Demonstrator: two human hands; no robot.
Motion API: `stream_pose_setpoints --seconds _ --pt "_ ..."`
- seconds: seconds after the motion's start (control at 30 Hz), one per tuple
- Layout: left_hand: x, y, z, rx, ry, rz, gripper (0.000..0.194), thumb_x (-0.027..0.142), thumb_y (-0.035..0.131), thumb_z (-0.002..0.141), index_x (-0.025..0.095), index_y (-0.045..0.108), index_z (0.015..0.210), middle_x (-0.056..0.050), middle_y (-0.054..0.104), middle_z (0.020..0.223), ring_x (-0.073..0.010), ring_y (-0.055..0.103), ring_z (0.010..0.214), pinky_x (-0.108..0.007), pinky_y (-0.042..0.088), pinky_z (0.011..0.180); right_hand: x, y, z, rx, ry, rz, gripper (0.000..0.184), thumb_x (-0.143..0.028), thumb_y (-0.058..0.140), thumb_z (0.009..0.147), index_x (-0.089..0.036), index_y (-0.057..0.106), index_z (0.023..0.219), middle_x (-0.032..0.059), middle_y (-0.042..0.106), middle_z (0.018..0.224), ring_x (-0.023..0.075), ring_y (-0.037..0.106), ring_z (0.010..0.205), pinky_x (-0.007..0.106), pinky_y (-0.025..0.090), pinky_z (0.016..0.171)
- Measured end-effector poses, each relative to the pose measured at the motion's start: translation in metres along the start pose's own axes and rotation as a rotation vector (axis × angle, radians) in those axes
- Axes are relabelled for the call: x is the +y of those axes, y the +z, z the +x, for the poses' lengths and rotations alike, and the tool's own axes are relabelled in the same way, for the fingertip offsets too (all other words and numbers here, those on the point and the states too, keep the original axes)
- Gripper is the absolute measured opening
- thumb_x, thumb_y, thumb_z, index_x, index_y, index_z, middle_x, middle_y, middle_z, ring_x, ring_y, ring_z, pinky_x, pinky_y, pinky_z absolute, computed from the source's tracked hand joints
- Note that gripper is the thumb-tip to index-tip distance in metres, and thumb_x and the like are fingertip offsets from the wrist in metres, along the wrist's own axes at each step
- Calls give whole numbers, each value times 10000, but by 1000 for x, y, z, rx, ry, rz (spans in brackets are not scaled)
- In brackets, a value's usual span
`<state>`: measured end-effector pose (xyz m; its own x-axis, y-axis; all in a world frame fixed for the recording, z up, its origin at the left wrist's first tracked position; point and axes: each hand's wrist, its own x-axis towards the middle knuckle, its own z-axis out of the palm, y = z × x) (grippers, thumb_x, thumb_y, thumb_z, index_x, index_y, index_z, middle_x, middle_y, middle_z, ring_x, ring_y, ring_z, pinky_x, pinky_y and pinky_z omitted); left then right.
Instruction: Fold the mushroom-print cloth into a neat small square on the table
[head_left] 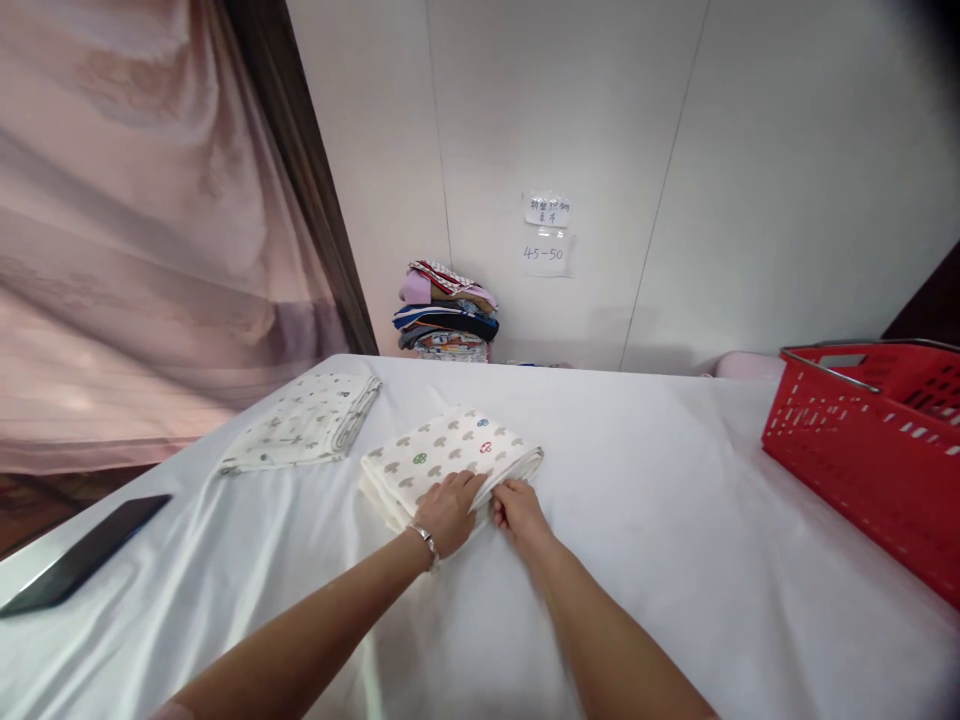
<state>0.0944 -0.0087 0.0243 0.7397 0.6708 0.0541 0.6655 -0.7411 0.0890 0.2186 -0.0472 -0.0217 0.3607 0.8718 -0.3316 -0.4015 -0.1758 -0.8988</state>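
Observation:
A white folded cloth printed with tan, green, blue and red mushroom-like shapes lies in the middle of the table, one corner towards me. My left hand, with a bracelet at the wrist, rests on the cloth's near part, its fingers stretched over the top. Close beside it, my right hand is closed at the near right edge, pinching the cloth's layers between thumb and curled fingers. Further left lies a second folded cloth, white with small dark and greenish prints, touched by neither hand.
A white sheet with creases covers the table. On the right stands a red plastic basket with a metal handle. A dark flat object lies at the left edge. Behind the table are a stack of folded fabrics and a wall with paper labels.

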Motion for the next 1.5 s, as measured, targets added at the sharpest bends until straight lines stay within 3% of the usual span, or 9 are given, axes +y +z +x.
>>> stream_pose_setpoints --seconds 0.17,0.3,0.47,0.6,0.73,0.87,1.0,1.33,1.5 --pt "-3 -6 4 -25 -40 -76 442 95 427 706 232 547 1109 -38 586 1064 -191 518 1004 -304 412 853 -4 -5 4 -1 29 79 157 -243 531 661 -174 451 546 -51 476 434 55 400 316 168 209 299" --pt "-9 -11 7 -46 -50 -209 301 302 504 758 251 599 1039 -19 613 1025 -184 550 965 -285 418 847 -6 -8 9 12 37 151 152 -248 525 678 -173 442 575 -55 477 471 43 406 340 158 221 313" --pt "-14 -16 27 -31 -157 -303 417 480 463 793 213 596 1084 -40 622 1069 -178 588 927 -272 442 834 -4 -7 13 22 41 154 142 -234 528 662 -173 439 570 -57 469 452 43 397 335 155 215 313" --pt "-22 -4 47 67 -33 -197 401 420 460 817 228 552 1157 -46 528 1250 -186 466 1154 -316 360 975 0 -7 15 44 29 124 116 -198 518 631 -175 441 548 -58 459 419 47 387 328 160 217 312" --pt "-38 17 55 39 -25 -82 444 419 385 861 269 432 1277 -37 409 1373 -202 318 1283 -461 234 1047 2 -7 13 65 -7 110 138 -211 503 633 -182 423 525 -65 431 385 52 376 326 165 200 312" --pt "-46 22 57 -4 -41 -106 470 445 355 868 281 387 1307 -25 355 1410 -190 267 1312 -470 189 1065 2 -7 10 68 -15 99 149 -222 501 632 -187 415 516 -69 417 370 58 374 325 173 193 314" --pt "-36 10 57 -51 -117 -194 470 474 367 856 263 448 1268 -38 397 1383 -189 302 1298 -437 213 1067 0 -7 8 73 -11 84 142 -211 490 629 -187 416 511 -64 418 355 58 365 318 175 199 321" --pt "-14 19 35 -68 97 -216 553 489 373 856 263 302 1356 -46 324 1425 -195 239 1325 -478 154 1076 3 -6 10 68 -49 51 151 -277 500 634 -191 407 552 -75 419 387 52 372 326 167 220 320" --pt "-14 14 30 8 113 -202 533 444 515 780 241 422 1264 -64 443 1340 -205 357 1254 -402 255 1045 -2 -19 14 -7 -59 -71 183 -340 534 641 -176 478 583 -39 514 475 70 434 351 182 273 328"
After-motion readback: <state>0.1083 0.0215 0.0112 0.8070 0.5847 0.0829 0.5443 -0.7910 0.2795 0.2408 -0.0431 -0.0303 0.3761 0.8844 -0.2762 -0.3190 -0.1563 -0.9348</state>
